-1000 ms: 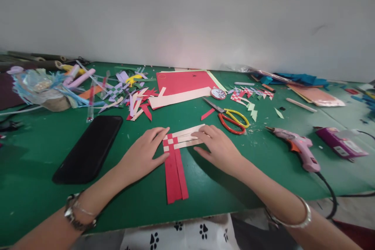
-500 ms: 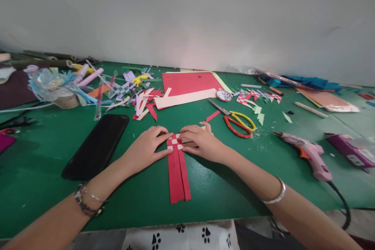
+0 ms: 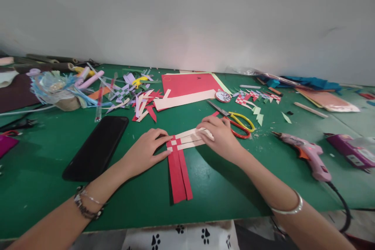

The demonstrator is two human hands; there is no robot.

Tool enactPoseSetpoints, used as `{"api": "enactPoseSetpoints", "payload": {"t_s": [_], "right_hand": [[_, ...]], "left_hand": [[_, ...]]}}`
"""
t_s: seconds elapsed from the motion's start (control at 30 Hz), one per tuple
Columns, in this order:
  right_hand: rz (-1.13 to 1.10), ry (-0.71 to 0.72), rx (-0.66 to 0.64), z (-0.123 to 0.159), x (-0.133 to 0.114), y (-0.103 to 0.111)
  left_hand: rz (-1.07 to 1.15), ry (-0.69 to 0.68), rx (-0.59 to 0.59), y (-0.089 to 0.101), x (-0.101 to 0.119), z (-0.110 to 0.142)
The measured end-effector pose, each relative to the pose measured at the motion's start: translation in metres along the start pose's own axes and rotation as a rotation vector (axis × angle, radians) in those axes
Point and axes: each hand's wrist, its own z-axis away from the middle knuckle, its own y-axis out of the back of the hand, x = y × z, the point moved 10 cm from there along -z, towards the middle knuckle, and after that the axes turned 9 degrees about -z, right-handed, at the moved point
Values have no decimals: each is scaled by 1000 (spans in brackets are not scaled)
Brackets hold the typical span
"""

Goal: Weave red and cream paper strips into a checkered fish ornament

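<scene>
Red paper strips (image 3: 179, 175) are woven with cream paper strips (image 3: 190, 138), forming a small checkered patch at the crossing. The red ones extend toward me and the cream ones to the right. My left hand (image 3: 146, 146) pinches the patch's left edge, thumb below and fingers above. At the free ends of the cream strips, my right hand (image 3: 218, 136) has its fingers closed on them; the tips are partly hidden. Scissors (image 3: 238, 121) with red and yellow handles lie just beyond my right hand.
A black phone (image 3: 96, 146) lies left of my left hand. To the right are a pink glue gun (image 3: 304, 148) with a cord and a purple tool (image 3: 351, 149). Farther back are paper scraps (image 3: 143, 103), red card sheets (image 3: 190, 84) and a small round tin (image 3: 223, 96).
My right hand has moved right from the checkered patch along the cream strips to their ends, uncovering them. My left hand stays at the patch's left edge.
</scene>
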Motion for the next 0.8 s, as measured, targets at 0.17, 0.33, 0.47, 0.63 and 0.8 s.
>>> {"api": "enactPoseSetpoints", "payload": {"t_s": [0.17, 0.33, 0.47, 0.63, 0.8], "right_hand": [[111, -76, -49, 10, 18, -4], [-71, -203, -137, 11, 26, -17], [-192, -315, -154, 12, 35, -16], [-203, -250, -65, 11, 31, -1], [-159, -184, -43, 12, 20, 9]], "left_hand": [[42, 40, -10, -2, -2, -1], [63, 53, -18, -1, -1, -1], [66, 54, -37, -1, 0, -1], [77, 53, -25, 0, 0, -2], [88, 43, -15, 0, 0, -1]]}}
